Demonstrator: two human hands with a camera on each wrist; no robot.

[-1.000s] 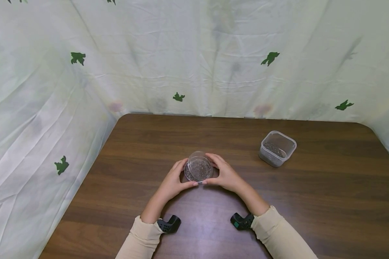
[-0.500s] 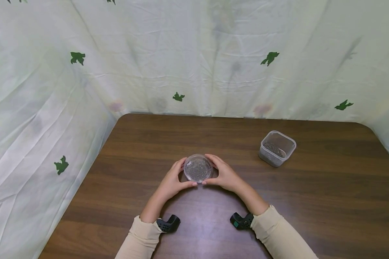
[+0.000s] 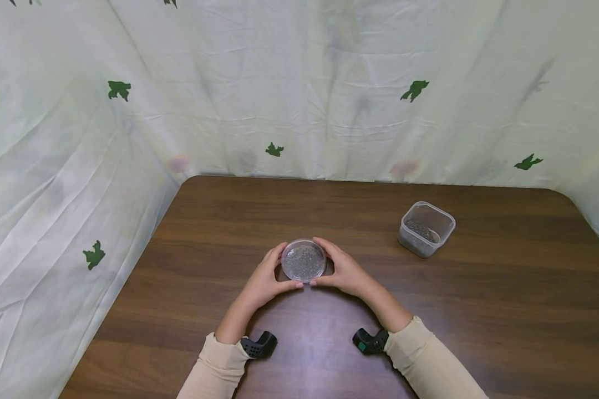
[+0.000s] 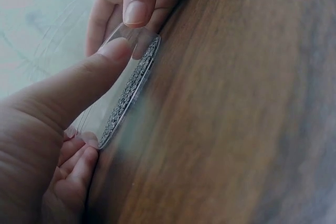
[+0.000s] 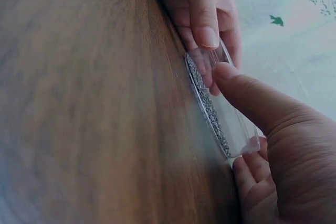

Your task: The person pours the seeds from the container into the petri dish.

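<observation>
A round clear petri dish (image 3: 303, 261) with a layer of small grey granules stands on the table in front of me, its clear lid lying level over it. My left hand (image 3: 264, 284) grips its left side, thumb at the near edge and fingers round the far side. On the opposite side my right hand (image 3: 348, 274) holds it the same way, and the two thumbs nearly meet. In the left wrist view the granules (image 4: 128, 95) form a thin layer at the bottom of the dish. The right wrist view shows clear lid walls (image 5: 233, 111) above them.
A square clear plastic tub (image 3: 412, 243) with similar dark granules and a pale-edged object inside stands at the back right. The brown wooden table (image 3: 504, 288) ends at a pale cloth backdrop (image 3: 299, 83) with green bird shapes.
One second ago the lid sat tilted and offset toward the far side of the dish. It has since come down level over it. Both hands have kept their places round the dish.
</observation>
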